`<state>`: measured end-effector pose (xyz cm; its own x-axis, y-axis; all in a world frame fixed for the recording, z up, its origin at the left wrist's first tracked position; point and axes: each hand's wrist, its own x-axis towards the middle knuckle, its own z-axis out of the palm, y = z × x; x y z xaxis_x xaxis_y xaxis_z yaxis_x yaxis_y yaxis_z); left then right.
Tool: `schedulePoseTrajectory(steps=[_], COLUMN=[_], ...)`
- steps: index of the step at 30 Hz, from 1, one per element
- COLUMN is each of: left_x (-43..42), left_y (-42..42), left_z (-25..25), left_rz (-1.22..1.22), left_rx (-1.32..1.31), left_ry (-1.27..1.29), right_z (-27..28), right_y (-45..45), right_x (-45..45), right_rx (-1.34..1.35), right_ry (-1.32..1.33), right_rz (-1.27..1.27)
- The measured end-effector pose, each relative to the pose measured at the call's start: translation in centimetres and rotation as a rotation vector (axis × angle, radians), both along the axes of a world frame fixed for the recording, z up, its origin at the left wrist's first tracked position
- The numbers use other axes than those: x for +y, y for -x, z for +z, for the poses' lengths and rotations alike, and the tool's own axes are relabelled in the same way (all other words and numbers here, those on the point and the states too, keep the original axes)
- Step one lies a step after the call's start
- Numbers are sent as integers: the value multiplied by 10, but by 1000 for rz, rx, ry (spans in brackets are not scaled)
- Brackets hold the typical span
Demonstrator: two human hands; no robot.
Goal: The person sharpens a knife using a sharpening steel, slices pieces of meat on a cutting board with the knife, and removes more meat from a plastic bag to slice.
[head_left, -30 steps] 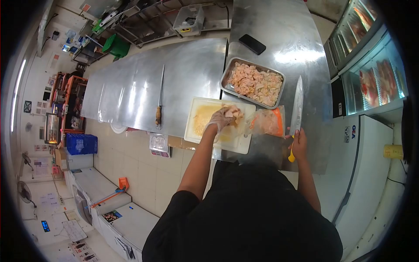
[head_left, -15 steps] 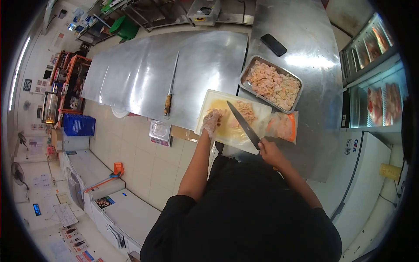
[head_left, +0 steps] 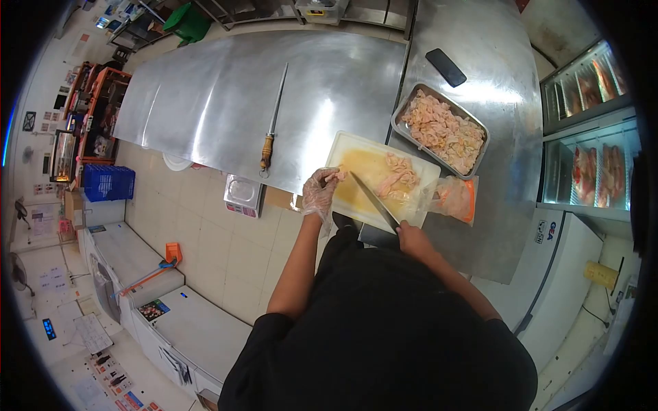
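Observation:
My left hand [head_left: 319, 194], in a clear plastic glove, pinches a piece of raw meat [head_left: 340, 175] at the left side of the white cutting board [head_left: 356, 145]. In my bare right hand [head_left: 412, 240] is the handle of a long kitchen knife [head_left: 377, 203]. Its blade slants across the board, with the tip close to the meat in my left hand. A small heap of cut pale meat [head_left: 399, 175] lies on the board right of the blade. Yellowish liquid wets the board's surface.
Beyond the board sits a metal tray [head_left: 487, 145] of cut meat. Beside it are a plastic bag with orange edging [head_left: 456, 198] and a black phone [head_left: 445, 67]. A sharpening steel [head_left: 274, 120] lies on the metal table [head_left: 226, 89]. A lit display fridge [head_left: 593, 164] stands at right.
My left hand has drawn back to the board's left edge, with the meat showing at its fingertips. The knife has shifted down and left, away from the heap. The view has moved slightly.

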<state>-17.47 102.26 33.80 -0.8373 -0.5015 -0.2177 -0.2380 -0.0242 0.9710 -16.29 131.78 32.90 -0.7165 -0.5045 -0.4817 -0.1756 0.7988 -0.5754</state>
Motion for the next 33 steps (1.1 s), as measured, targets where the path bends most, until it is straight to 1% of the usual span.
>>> schedulePoseTrajectory(steps=[1,2,3,4,5,6,7,9,10,11,13,14,16,20,22,26,28,29,31,32,33], left_x=[2,5,6,6,5,8,11,22,31,37,45,44,42,27,19,4,1,0,-6,-8,-7], left_y=[2,2,3,4,5,9,13,23,28,31,35,34,32,18,17,14,14,15,20,20,18], left_z=[15,31,42,32,16,13,11,9,-9,-26,-44,-52,-65,-72,-63,-66,-46,-44,-40,-36,-31], left_rz=[-4,-3,-2,-8,-38,-68,-79,-234,-173,-189,-163,-176,-125,-182,-179,-176,-137,-139,-219,-213,-295], left_rx=[1,-53,-109,-110,-23,63,62,-15,-2,-1,-118,-116,57,38,-202,-290,-333,-331,-465,-460,-290], left_ry=[-8,-29,-51,-58,-175,-293,-299,-35,44,36,230,226,811,776,458,362,347,349,610,620,840], right_z=[-1,0,6,11,12,14,15,20,23,25,29,31,37,20,16,14,13,13,12,11,13], right_y=[0,2,6,10,12,16,19,21,20,17,11,7,1,-7,-9,-12,-13,-14,-16,-16,-16], right_x=[-3,0,3,7,11,14,15,12,9,6,-7,-17,-35,-45,-39,-33,-32,-31,-31,-30,-27], right_rx=[-14,-12,34,79,77,119,163,168,172,172,155,155,33,-16,4,16,20,22,5,10,0], right_ry=[-23,-31,-58,-84,-91,-114,-138,-136,-128,-137,1,-5,61,40,-48,-56,-74,-72,-59,-49,-15], right_rz=[-14,-18,-97,-177,-186,-224,-263,-303,-333,-348,-343,-355,-312,-286,-284,-268,-276,-279,-315,-314,-305])
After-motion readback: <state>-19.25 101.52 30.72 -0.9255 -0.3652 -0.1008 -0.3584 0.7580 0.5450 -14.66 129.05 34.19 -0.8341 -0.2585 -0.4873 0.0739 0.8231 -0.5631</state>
